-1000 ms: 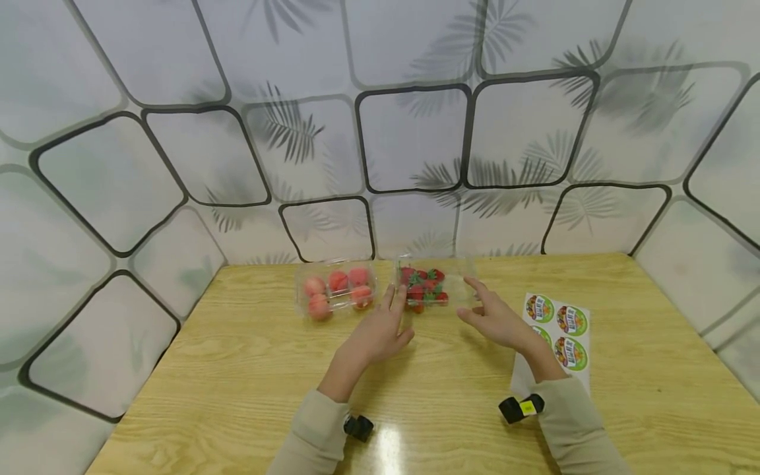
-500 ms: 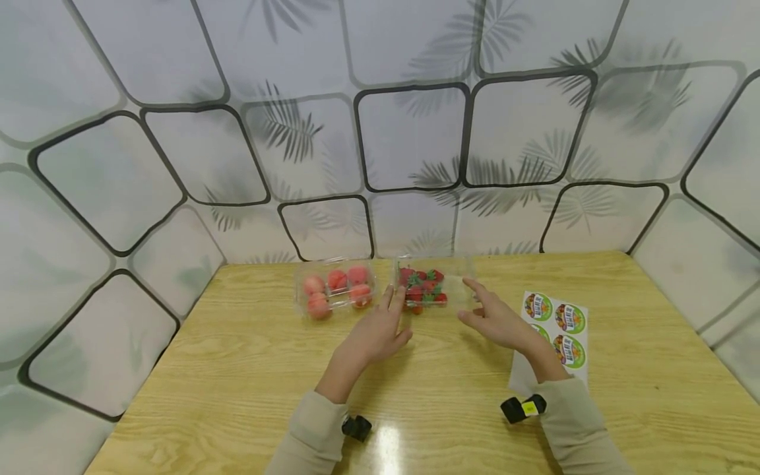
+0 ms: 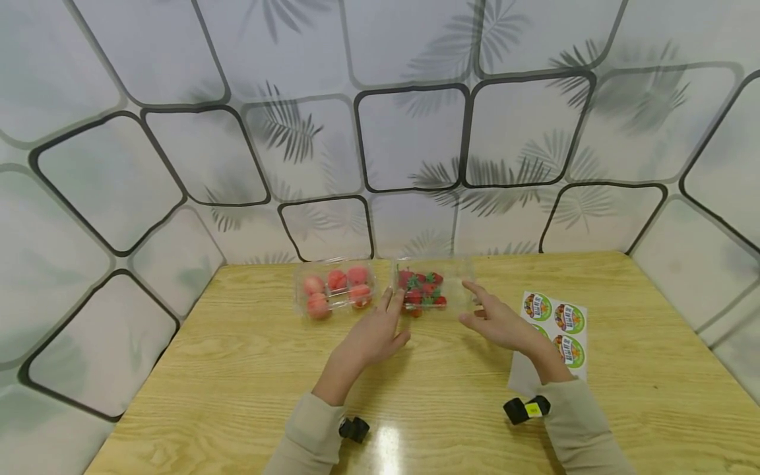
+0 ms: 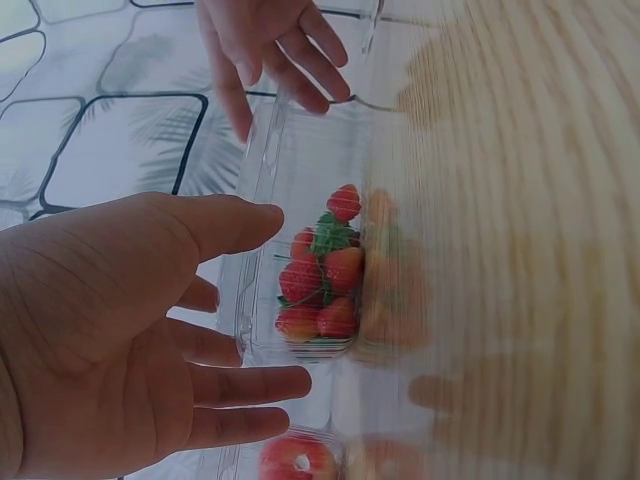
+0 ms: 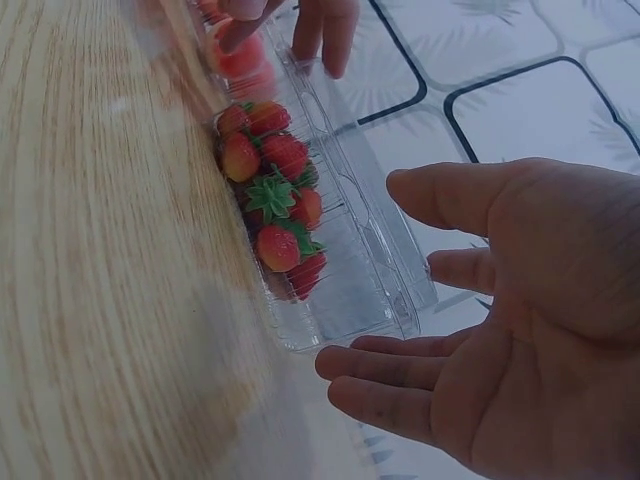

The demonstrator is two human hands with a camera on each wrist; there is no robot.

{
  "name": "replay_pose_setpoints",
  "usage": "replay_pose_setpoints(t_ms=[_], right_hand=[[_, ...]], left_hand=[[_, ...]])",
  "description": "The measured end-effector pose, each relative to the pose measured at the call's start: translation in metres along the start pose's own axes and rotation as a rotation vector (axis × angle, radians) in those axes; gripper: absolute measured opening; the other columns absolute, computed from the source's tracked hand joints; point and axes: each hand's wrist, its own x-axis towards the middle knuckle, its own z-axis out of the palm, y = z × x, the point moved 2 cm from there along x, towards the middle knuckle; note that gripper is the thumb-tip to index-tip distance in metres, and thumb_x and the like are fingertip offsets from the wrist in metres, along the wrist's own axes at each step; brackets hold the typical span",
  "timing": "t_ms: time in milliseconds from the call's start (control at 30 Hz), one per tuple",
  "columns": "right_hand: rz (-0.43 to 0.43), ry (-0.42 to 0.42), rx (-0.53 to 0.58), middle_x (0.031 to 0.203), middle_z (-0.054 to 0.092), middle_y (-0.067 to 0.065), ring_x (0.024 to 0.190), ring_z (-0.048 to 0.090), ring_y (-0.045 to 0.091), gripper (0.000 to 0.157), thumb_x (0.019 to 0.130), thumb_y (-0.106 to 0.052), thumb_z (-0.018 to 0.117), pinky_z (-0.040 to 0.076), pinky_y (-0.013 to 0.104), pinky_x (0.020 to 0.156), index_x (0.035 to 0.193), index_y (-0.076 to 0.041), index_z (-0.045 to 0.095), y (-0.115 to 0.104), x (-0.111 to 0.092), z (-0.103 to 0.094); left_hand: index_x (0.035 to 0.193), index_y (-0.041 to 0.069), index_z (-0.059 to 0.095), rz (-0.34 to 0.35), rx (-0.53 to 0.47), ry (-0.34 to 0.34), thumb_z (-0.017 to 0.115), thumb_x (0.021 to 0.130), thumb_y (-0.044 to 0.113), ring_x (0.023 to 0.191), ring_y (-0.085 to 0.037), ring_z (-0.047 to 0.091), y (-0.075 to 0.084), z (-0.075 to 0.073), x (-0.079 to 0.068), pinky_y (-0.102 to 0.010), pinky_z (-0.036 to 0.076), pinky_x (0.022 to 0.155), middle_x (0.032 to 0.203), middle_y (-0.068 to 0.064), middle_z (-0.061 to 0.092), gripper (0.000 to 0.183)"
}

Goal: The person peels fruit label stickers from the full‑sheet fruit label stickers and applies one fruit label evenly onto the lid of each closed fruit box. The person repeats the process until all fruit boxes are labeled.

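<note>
A clear plastic clamshell box [image 3: 454, 293] stands near the back of the wooden table. Strawberries [image 3: 423, 290] with green leaves lie bunched toward its left end. My left hand [image 3: 375, 335] is at that end, fingers straight and spread, fingertips right at the box's side. At the right end is my right hand [image 3: 500, 322], its fingers extended along the edge. Both wrist views show the palms facing the box from either side, the left palm [image 4: 110, 340] and the right palm [image 5: 550, 330] holding nothing.
Left of the strawberries stands another clear box with several peaches [image 3: 318, 305]. A white sheet of round fruit stickers [image 3: 570, 318] lies on the right of the table [image 3: 249, 389], partly under the right forearm. Behind the table rises a patterned wall [image 3: 415, 138].
The strawberry box has shifted slightly left and nearer to me. Both hands keep nearly the same pose at its ends.
</note>
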Motion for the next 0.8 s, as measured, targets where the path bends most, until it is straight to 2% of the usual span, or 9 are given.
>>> replay_pose_setpoints(t_ms=[133,333,500,800], right_hand=[[-0.014,-0.023,-0.003,0.160,0.011,0.031,0.133,0.034,0.058,0.072,0.105,-0.026,0.050,0.039,0.063,0.102,0.159,-0.004,0.008,-0.0014,-0.0018,-0.0015],[0.013,-0.054,-0.012,0.161,0.010,0.027,0.135,0.035,0.055,0.070,0.106,-0.028,0.049,0.039,0.062,0.103,0.159,-0.008,0.008,-0.0009,-0.0039,-0.0036],[0.024,-0.076,-0.021,0.160,0.011,0.029,0.135,0.035,0.055,0.071,0.106,-0.030,0.049,0.040,0.062,0.102,0.160,-0.009,0.008,-0.0016,-0.0059,-0.0052],[0.039,-0.104,-0.055,0.154,0.024,0.035,0.135,0.036,0.053,0.075,0.104,-0.041,0.050,0.044,0.061,0.097,0.160,-0.010,0.010,-0.0058,-0.0097,-0.0083]], left_hand=[[0.158,0.002,0.012,-0.009,0.001,-0.005,0.059,0.100,0.030,0.131,-0.046,0.047,-0.0003,-0.0002,-0.0009,-0.051,0.046,0.101,0.160,-0.028,0.017,0.080],[0.159,0.004,0.011,-0.027,-0.001,-0.027,0.059,0.101,0.032,0.134,-0.047,0.043,0.0009,-0.0022,-0.0024,-0.051,0.046,0.101,0.161,-0.026,0.015,0.080],[0.158,0.003,0.013,-0.018,0.020,-0.022,0.059,0.100,0.032,0.131,-0.045,0.047,0.0013,-0.0028,-0.0027,-0.050,0.047,0.101,0.160,-0.026,0.018,0.080],[0.157,0.003,0.018,-0.021,0.025,-0.010,0.060,0.100,0.032,0.134,-0.043,0.046,0.0050,-0.0063,-0.0066,-0.049,0.049,0.098,0.159,-0.025,0.023,0.077]])
